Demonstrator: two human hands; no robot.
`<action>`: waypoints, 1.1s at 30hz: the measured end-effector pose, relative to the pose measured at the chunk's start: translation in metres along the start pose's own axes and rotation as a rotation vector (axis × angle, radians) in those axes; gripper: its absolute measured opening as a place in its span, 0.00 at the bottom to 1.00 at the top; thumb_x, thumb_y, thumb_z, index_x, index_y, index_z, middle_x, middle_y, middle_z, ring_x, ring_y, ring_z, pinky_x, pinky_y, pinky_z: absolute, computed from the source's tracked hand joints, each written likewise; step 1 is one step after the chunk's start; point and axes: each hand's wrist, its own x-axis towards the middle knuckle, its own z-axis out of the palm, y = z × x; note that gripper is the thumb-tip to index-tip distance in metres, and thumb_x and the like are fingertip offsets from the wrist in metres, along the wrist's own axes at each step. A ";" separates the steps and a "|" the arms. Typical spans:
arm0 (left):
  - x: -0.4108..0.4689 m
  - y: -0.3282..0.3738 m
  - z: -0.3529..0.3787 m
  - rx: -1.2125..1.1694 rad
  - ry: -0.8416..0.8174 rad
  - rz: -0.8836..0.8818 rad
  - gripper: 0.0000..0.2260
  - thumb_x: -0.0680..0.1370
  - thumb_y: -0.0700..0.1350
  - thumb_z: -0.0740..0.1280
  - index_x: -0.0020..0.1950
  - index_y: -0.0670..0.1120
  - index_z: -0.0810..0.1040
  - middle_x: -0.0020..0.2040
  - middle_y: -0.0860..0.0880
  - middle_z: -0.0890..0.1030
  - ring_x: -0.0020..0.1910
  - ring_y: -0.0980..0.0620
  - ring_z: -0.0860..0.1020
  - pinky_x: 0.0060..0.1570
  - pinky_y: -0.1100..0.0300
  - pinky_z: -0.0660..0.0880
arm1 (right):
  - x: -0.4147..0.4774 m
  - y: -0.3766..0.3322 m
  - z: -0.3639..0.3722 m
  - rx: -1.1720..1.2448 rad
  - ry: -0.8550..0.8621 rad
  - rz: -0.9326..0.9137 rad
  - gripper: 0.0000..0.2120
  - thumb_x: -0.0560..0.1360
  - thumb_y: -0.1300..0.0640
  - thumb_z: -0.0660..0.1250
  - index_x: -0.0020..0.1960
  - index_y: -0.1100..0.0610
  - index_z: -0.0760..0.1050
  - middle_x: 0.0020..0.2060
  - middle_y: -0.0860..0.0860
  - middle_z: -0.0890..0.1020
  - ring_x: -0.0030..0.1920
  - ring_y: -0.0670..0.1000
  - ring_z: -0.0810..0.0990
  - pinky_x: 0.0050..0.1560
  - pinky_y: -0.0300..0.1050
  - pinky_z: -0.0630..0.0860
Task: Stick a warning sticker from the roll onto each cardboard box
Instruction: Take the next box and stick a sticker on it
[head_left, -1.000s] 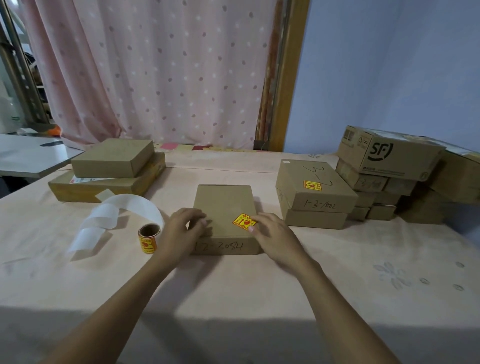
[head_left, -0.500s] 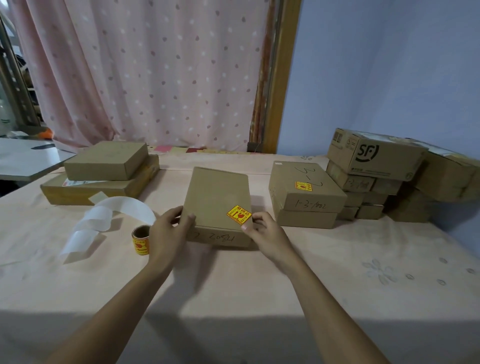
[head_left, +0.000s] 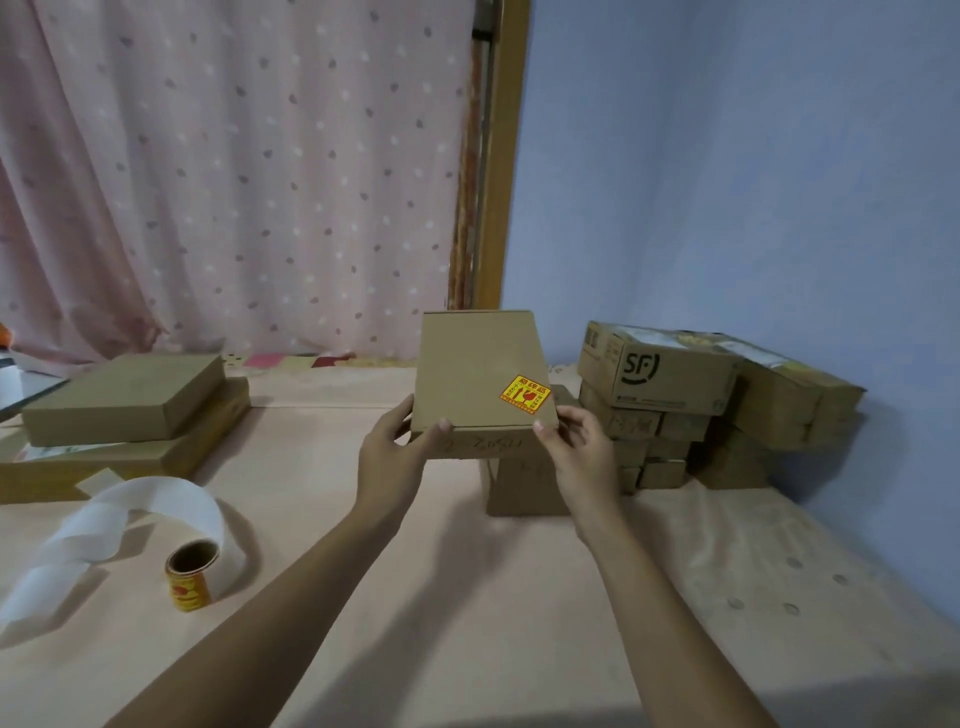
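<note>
1. Holding stickered box aloft at centre, above table: left hand and right hand each grasping a near corner, thumbs on lid, fingers wrapped round the sides.
2. Judged step: transfer to finished stack at right. Lower flat onto box below, edges aligned, lid up.
3. Avoid thumbing warning sticker, at near right corner of lid; press down any lifted edge before release.
4. Leave sticker roll standing at near left, backing strip trailing, within reach for far-left boxes, no sticker visible there.
5. Legible: "SF" logo on courier carton, far right. Handwritten digits on held box front, roughly "2-2054", uncertain. Sticker characters too small to read.
</note>
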 end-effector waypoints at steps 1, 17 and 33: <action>0.005 -0.001 0.012 0.006 0.001 -0.004 0.25 0.75 0.51 0.76 0.71 0.53 0.77 0.64 0.58 0.80 0.61 0.57 0.78 0.58 0.57 0.76 | 0.006 0.000 -0.009 -0.036 0.014 -0.004 0.11 0.76 0.56 0.76 0.57 0.51 0.80 0.55 0.48 0.85 0.60 0.46 0.83 0.61 0.46 0.79; 0.030 -0.028 0.105 0.013 -0.077 -0.087 0.25 0.77 0.49 0.74 0.73 0.48 0.75 0.64 0.53 0.80 0.61 0.55 0.78 0.51 0.65 0.77 | 0.052 0.015 -0.069 -0.308 0.065 0.138 0.21 0.78 0.59 0.72 0.70 0.56 0.74 0.63 0.53 0.80 0.61 0.49 0.78 0.63 0.48 0.76; 0.028 -0.026 0.106 0.116 -0.141 -0.224 0.25 0.78 0.49 0.73 0.73 0.46 0.71 0.65 0.48 0.79 0.60 0.49 0.78 0.55 0.56 0.77 | 0.044 0.018 -0.061 -0.455 0.070 0.186 0.29 0.78 0.53 0.71 0.76 0.53 0.66 0.67 0.53 0.78 0.67 0.53 0.76 0.68 0.56 0.74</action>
